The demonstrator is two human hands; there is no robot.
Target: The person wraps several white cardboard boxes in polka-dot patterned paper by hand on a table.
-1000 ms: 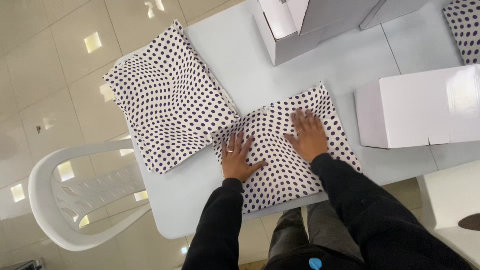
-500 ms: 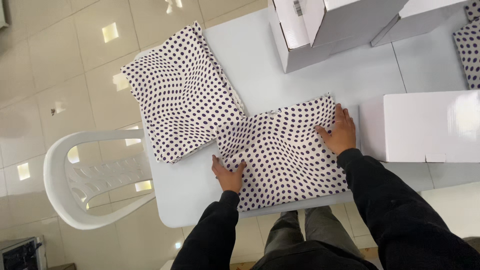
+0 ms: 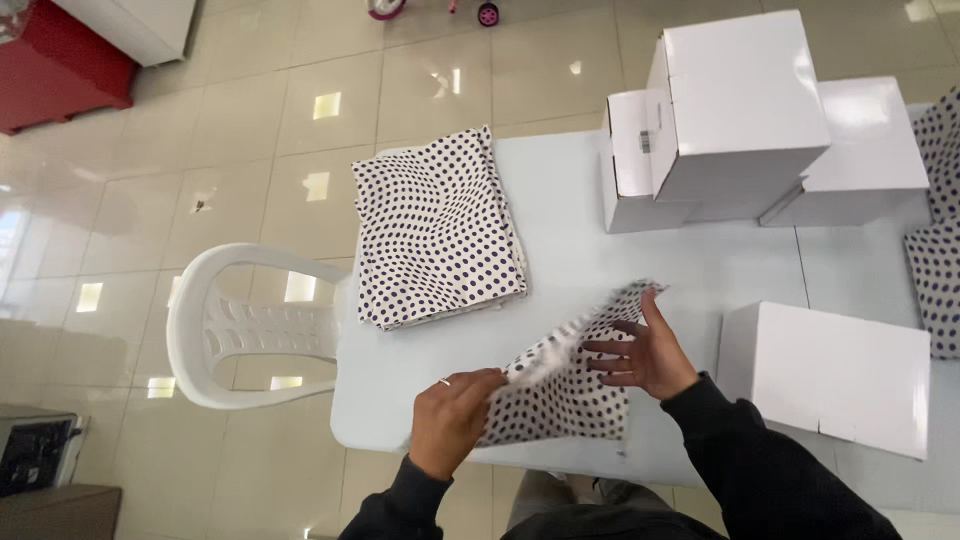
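My left hand [image 3: 452, 420] pinches the near-left edge of the thin, floppy polka-dot bag [image 3: 565, 385], lifted off the pale surface [image 3: 580, 240], while my right hand [image 3: 645, 350] props its far side with spread fingers [image 3: 605, 347].

The pale table [image 3: 570, 200] bears white boxes [image 3: 740, 110] and polka-dot cloths [image 3: 435, 230].

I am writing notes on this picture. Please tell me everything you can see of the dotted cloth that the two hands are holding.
The dotted cloth is white, thin and soft-looking fabric covered in small dark dots. It is folded and lifted partly off the pale table, its upper corner raised and blurred, its lower edge near the table's front edge. The left hand grips its left side; the right hand lies open against its right side.
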